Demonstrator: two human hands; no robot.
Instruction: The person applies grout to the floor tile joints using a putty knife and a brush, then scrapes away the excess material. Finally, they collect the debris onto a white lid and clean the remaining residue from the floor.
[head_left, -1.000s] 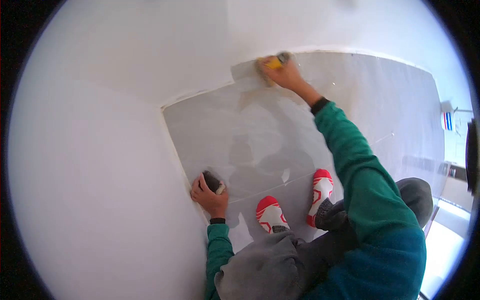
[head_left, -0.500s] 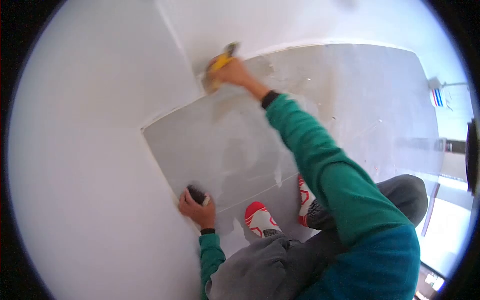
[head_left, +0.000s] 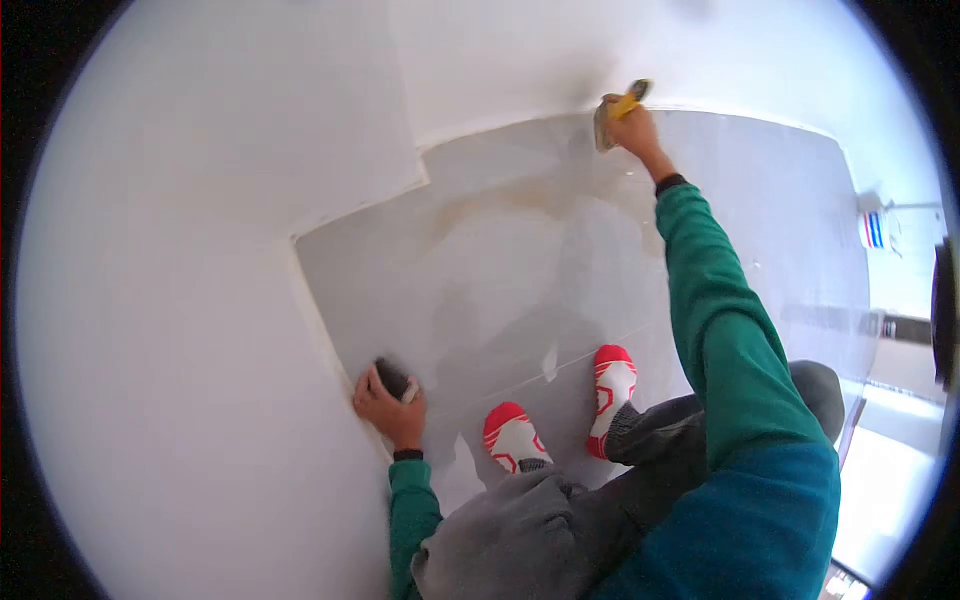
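Wiping: right hand (head_left: pixel 632 125) fingers closed on yellow sponge (head_left: pixel 612 112) at wall foot.
Left hand (head_left: pixel 385 405): fingers clasp dark block (head_left: pixel 394 378).
Progress: floor (head_left: pixel 500 260) smears remain, judged partway.

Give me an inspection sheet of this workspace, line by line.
Surface: grey tiled floor, glossy, brownish smear near the far wall.
Job's things: yellow-handled tool pressed where floor meets white wall; dark object at the floor's left edge.
Clutter: nothing seen.
Hands: right hand grips the tool; left hand rests on the dark object.
Cables: nothing seen.
Surroundings: red-and-white socks, striped sticker at right.
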